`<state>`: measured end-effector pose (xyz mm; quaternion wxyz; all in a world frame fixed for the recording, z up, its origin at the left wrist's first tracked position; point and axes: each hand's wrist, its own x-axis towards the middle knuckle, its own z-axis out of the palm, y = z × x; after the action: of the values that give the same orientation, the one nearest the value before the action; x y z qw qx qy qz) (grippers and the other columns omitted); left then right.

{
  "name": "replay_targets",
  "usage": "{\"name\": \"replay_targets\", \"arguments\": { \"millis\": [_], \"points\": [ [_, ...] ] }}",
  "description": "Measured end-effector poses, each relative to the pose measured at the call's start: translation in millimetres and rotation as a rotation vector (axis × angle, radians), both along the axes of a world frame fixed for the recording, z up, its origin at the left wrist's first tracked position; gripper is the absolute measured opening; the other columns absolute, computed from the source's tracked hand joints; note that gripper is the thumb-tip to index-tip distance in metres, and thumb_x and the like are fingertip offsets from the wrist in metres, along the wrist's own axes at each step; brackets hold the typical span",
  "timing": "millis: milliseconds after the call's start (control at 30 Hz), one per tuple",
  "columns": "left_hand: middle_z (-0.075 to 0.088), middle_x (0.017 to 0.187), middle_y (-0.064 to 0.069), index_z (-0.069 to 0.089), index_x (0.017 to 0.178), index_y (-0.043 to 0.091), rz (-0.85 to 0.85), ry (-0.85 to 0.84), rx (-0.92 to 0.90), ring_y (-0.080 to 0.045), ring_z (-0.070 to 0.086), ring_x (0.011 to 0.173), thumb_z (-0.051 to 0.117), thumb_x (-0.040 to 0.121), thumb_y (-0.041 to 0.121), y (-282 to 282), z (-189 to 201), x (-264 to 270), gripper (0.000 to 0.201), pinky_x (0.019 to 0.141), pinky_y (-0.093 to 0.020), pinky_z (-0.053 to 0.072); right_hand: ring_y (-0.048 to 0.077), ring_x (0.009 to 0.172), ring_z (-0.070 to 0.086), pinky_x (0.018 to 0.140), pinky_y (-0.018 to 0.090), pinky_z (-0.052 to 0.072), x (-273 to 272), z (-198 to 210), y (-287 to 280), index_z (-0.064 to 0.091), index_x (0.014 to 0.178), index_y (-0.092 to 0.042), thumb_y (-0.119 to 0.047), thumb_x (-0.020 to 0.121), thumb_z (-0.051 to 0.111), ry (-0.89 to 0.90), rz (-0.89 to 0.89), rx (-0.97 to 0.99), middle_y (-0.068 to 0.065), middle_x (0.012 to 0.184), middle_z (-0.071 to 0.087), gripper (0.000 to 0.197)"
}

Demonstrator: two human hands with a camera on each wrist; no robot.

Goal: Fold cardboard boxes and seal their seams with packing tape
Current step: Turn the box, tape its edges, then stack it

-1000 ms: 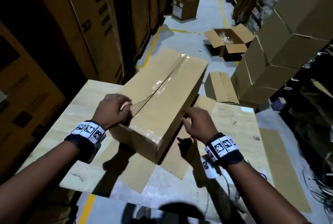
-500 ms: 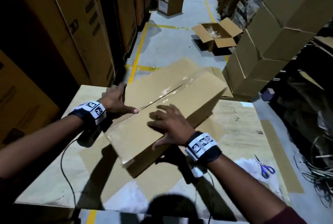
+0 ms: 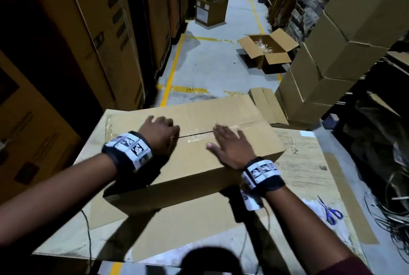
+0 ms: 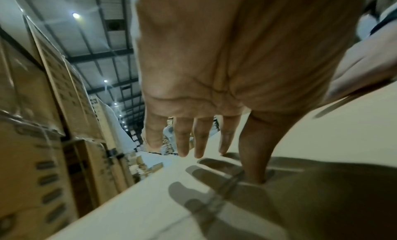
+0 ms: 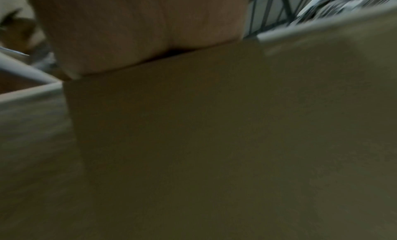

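Pressing: both hands lie on top of the cardboard box [image 3: 199,159], which sits on the worktable [image 3: 309,164].
Left hand [image 3: 160,134]: over the centre seam [image 3: 221,131] near the box's left end; the left wrist view shows fingers spread and straight.
Right hand [image 3: 230,148]: flat, fingers spread, on the near flap just beside the seam.
Risk: the tape [image 3: 194,138] glints only in patches — uneven pressing could probably leave it lifting, or the box might skid toward the table edge.
Orientation: long axis runs left to right, seam along it — right end angled slightly away.
Nearby: scissors [image 3: 330,210] lie on the table, well apart to the right.
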<state>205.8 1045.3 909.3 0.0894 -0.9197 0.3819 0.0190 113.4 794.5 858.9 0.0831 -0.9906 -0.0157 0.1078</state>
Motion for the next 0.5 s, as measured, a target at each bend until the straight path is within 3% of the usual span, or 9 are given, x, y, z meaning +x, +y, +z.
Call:
{"name": "replay_targets", "arguments": {
  "millis": [67,100,167,233,300,367,500],
  "points": [
    [0.058,0.112,-0.003,0.055,0.115,0.024,-0.074,0.065,-0.084,-0.029,0.056,0.107,0.046,0.091,0.041,-33.0,-11.4,-22.6,0.031,0.088,-0.042,0.047,0.014,0.157,-0.001,0.125,0.051,0.0,-6.8,0.5,-49.3,0.006,0.164,-0.023,-0.071,0.099,0.01,-0.011,-0.091,-0.039,-0.007,0.171,-0.002,0.081],
    [0.056,0.118,-0.006,0.052,0.12,0.021,-0.093,0.133,-0.11,-0.03,0.054,0.112,0.051,0.092,0.041,-54.4,-14.4,-33.4,0.034,0.088,-0.042,0.047,0.014,0.157,-0.001,0.125,0.052,0.0,-9.4,1.7,-71.8,0.005,0.164,-0.023,-0.071,0.099,0.01,-0.016,-0.136,-0.06,-0.008,0.171,-0.003,0.081],
    [0.047,0.139,-0.013,0.042,0.139,0.015,-0.071,0.267,-0.085,-0.034,0.044,0.13,0.052,0.095,0.05,-98.0,-19.7,-51.8,0.057,0.1,-0.045,0.043,0.016,0.158,-0.003,0.125,0.054,0.001,-11.9,3.7,-109.0,0.003,0.164,-0.024,-0.07,0.1,0.011,-0.016,-0.209,-0.09,-0.008,0.171,-0.005,0.079],
    [0.026,0.159,-0.017,0.024,0.154,0.013,0.016,0.335,-0.052,-0.034,0.026,0.146,0.045,0.095,0.062,-136.2,-26.3,-64.5,0.079,0.113,-0.049,0.033,0.021,0.158,0.002,0.126,0.053,0.006,-12.5,5.7,-130.6,-0.001,0.164,-0.024,-0.069,0.1,0.013,-0.009,-0.264,-0.054,-0.002,0.171,-0.003,0.079],
    [0.006,0.167,-0.014,0.012,0.159,0.016,0.13,0.346,-0.098,-0.032,0.009,0.153,0.036,0.094,0.071,-164.1,-34.8,-73.3,0.088,0.12,-0.053,0.018,0.03,0.155,0.021,0.122,0.047,0.021,-13.3,8.9,-136.7,-0.002,0.164,-0.023,-0.065,0.102,0.022,-0.012,-0.313,0.095,0.01,0.17,0.014,0.079],
    [-0.001,0.168,-0.011,0.008,0.16,0.017,0.213,0.332,-0.177,-0.029,0.0,0.155,0.027,0.094,0.073,-180.6,-43.5,-80.0,0.089,0.122,-0.055,0.008,0.037,0.143,0.041,0.111,0.041,0.035,-18.1,9.5,-132.6,0.002,0.164,-0.023,-0.057,0.105,0.034,-0.038,-0.369,0.27,0.017,0.163,0.033,0.075],
    [-0.004,0.168,-0.006,0.006,0.161,0.018,0.294,0.257,-0.282,-0.026,-0.005,0.155,0.016,0.096,0.071,-180.3,-59.8,-92.9,0.084,0.122,-0.057,0.0,0.039,0.13,0.055,0.1,0.037,0.043,-40.1,-4.3,-115.2,0.019,0.162,-0.025,-0.052,0.104,0.046,-0.109,-0.463,0.496,0.019,0.146,0.055,0.069]
  ]
}}
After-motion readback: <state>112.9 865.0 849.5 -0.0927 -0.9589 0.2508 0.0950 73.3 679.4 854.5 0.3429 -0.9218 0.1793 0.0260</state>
